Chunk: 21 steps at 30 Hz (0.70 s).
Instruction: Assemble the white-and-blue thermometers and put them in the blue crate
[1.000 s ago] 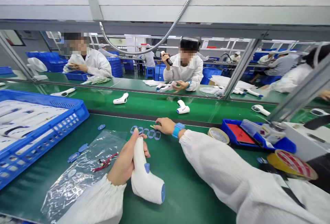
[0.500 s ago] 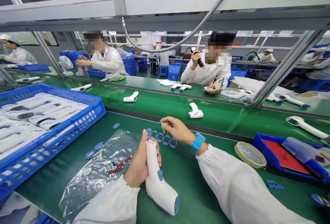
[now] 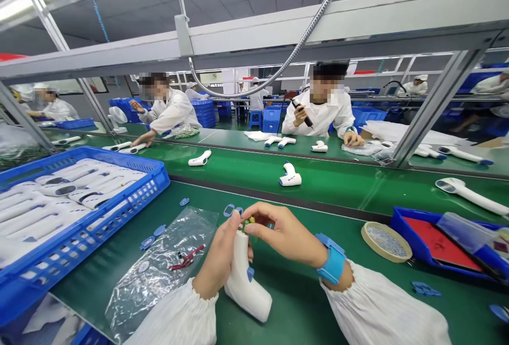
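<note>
My left hand is wrapped round the handle of a white infrared thermometer with a blue trigger button, its handle end up and its head pointing down toward me. At the handle's upper end, my right hand pinches a small green and yellow part, seemingly a circuit board, right against the opening. My fingers hide much of that end. Just behind my fingertips lie blue ring-shaped frames on the green table. A clear plastic bag lies to the left, with red and black wires on it.
A blue crate of white thermometers stands at left. Thermometers lie on the green belt ahead. At right are a round dish of small parts and a blue tray. Co-workers sit across the belt, one holding a screwdriver-like tool.
My right hand has brought the green and yellow part to the thermometer's handle end. The view has tilted up. Across the belt, one co-worker reaches to a thermometer; the other's has been set down.
</note>
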Tool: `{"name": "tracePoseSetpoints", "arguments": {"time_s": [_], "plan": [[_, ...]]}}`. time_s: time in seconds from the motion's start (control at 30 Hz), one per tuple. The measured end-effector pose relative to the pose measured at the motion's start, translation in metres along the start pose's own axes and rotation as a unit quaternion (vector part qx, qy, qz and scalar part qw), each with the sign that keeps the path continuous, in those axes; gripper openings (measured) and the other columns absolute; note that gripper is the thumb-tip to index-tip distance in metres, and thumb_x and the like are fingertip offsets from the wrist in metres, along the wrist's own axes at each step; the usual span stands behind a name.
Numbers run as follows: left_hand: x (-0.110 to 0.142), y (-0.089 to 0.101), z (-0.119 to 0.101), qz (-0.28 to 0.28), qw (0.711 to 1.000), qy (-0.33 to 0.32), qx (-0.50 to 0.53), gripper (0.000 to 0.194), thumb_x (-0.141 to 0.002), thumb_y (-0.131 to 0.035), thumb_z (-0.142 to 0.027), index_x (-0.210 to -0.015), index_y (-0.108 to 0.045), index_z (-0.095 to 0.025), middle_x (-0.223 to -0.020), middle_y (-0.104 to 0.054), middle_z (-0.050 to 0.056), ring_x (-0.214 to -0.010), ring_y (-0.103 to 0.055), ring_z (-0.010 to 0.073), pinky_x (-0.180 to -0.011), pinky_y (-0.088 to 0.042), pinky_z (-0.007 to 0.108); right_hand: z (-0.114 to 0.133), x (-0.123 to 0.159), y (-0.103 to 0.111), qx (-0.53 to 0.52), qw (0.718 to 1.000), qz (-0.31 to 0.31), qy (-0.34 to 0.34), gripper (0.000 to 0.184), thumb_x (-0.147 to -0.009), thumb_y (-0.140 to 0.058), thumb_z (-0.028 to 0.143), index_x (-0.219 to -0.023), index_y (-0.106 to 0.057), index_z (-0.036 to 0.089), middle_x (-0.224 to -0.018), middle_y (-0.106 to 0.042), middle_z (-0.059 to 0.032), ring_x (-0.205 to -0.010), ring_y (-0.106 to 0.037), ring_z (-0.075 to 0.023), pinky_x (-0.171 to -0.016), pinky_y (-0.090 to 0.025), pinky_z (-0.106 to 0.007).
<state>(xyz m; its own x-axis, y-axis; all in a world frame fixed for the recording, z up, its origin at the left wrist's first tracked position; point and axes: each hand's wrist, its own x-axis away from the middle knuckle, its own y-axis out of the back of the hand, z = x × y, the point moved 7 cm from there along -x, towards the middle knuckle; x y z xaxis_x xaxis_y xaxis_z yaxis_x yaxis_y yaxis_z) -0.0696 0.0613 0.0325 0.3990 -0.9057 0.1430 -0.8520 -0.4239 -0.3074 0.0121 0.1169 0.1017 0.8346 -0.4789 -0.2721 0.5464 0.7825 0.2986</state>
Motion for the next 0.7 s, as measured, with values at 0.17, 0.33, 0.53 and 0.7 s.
{"name": "tracePoseSetpoints", "arguments": {"time_s": [0.17, 0.33, 0.53, 0.7], "plan": [[0.0, -0.016, -0.003, 0.017, 1.0, 0.004, 0.012, 0.054, -0.069, -0.048, -0.071, -0.068, -0.049, -0.017, -0.039, -0.049, -0.005, -0.032, -0.044, 0.0081, -0.034, -0.038, 0.018, -0.001, 0.007, 0.021, -0.151, 0.974, -0.167, 0.019, 0.022, -0.073, -0.068, 0.028, -0.085, -0.05, 0.019, -0.078, -0.067, -0.0018, -0.071, -0.06, -0.0146, -0.064, -0.046, -0.026], [-0.001, -0.034, 0.002, 0.014, 0.999, 0.034, 0.029, 0.06, -0.065, -0.046, -0.076, -0.065, -0.05, -0.016, -0.039, -0.049, -0.004, -0.03, -0.043, 0.0085, -0.032, -0.037, 0.02, -0.005, 0.013, 0.021, -0.153, 0.959, -0.238, 0.031, 0.023, -0.07, -0.071, 0.033, -0.078, -0.055, 0.019, -0.073, -0.064, -0.0011, -0.066, -0.059, -0.0144, -0.059, -0.047, -0.024], [-0.002, -0.04, 0.006, 0.004, 0.997, 0.072, 0.031, 0.068, -0.061, -0.04, -0.081, -0.056, -0.05, -0.015, -0.036, -0.047, 0.0, -0.031, -0.044, 0.0101, -0.033, -0.037, 0.021, -0.002, 0.014, 0.022, -0.069, 0.978, -0.195, 0.006, 0.021, -0.075, -0.065, 0.038, -0.072, -0.057, 0.019, -0.066, -0.058, 0.0005, -0.06, -0.054, -0.0136, -0.054, -0.045, -0.024], [-0.002, -0.04, -0.002, -0.002, 0.998, 0.048, 0.033, 0.061, -0.066, -0.042, -0.076, -0.063, -0.05, -0.016, -0.042, -0.047, -0.002, -0.034, -0.044, 0.0099, -0.035, -0.035, 0.021, 0.003, 0.016, 0.022, -0.061, 0.984, -0.166, -0.003, 0.032, -0.081, -0.053, 0.051, -0.077, -0.059, 0.019, -0.079, -0.056, -0.0029, -0.062, -0.055, -0.0149, -0.051, -0.047, -0.025]]}}
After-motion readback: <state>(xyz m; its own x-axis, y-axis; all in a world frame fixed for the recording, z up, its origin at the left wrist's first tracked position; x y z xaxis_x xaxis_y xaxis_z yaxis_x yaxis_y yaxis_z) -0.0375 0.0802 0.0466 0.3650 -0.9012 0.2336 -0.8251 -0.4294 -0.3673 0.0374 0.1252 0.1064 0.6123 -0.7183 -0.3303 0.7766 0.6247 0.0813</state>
